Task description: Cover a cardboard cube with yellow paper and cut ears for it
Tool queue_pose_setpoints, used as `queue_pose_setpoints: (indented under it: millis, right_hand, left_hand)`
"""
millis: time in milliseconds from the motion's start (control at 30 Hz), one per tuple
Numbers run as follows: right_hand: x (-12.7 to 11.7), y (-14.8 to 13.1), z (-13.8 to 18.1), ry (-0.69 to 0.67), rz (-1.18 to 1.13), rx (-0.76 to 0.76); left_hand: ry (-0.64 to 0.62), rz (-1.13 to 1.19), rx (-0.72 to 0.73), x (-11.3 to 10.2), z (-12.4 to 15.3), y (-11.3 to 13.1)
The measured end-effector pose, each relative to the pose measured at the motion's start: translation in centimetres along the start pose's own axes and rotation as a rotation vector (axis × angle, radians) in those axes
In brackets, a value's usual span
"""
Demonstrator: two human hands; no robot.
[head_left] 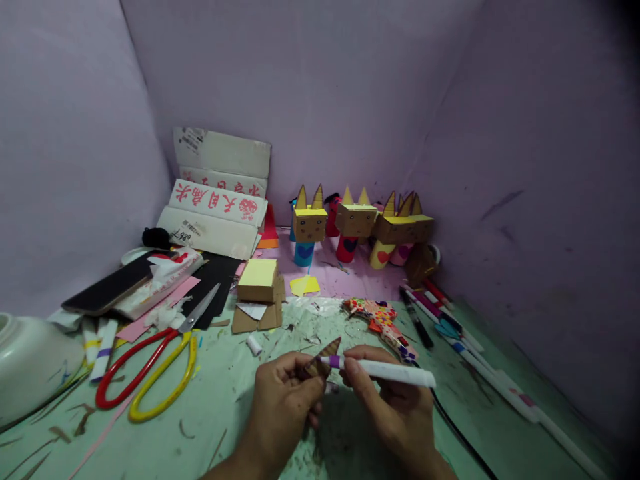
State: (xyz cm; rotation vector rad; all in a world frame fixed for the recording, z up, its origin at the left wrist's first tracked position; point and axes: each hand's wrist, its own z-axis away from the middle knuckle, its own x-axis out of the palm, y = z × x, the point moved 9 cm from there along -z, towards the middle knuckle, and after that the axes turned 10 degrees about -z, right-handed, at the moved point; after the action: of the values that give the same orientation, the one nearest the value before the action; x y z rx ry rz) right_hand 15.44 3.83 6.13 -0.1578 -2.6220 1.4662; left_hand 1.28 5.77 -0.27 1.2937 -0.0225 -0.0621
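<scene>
My left hand (283, 403) pinches a small brown pointed cardboard piece (325, 353) above the green work surface. My right hand (395, 407) grips a white marker (385, 371) with a purple band, its tip touching that cardboard piece. Both hands are closed round what they hold, low in the middle of the head view. Just beyond them lies a patterned paper shape (383, 320).
Scissors with red and yellow handles (155, 370) lie to the left, beside a white bowl (30, 363) and a phone (107, 287). A cardboard block with a yellow top (259, 283) stands ahead. Several box-headed figures (357, 227) line the back wall. Markers (450, 320) lie right.
</scene>
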Motion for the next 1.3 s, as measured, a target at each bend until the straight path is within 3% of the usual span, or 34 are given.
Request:
queue_pose_setpoints:
  millis: [467, 733, 967, 1300]
  right_hand:
    - [-3.0, 1.0, -0.5, 0.222, 0.130, 0.040]
    - [-2.6, 0.2, -0.3, 0.235, 0.036, 0.018]
    - [-0.9, 0.7, 0.0, 0.114, -0.032, 0.039]
    - [-3.2, 0.5, -0.7, 0.248, 0.124, 0.026]
  left_hand:
    - [0.001, 0.011, 0.006, -0.3, -0.5, -1.1]
    - [-0.008, 0.051, -0.012, -0.2, -0.6, -1.3]
    - [-0.004, 0.001, 0.027, -0.3, -0.3, -0.8]
    - [0.010, 0.071, -0.016, -0.4, -0.5, -1.4]
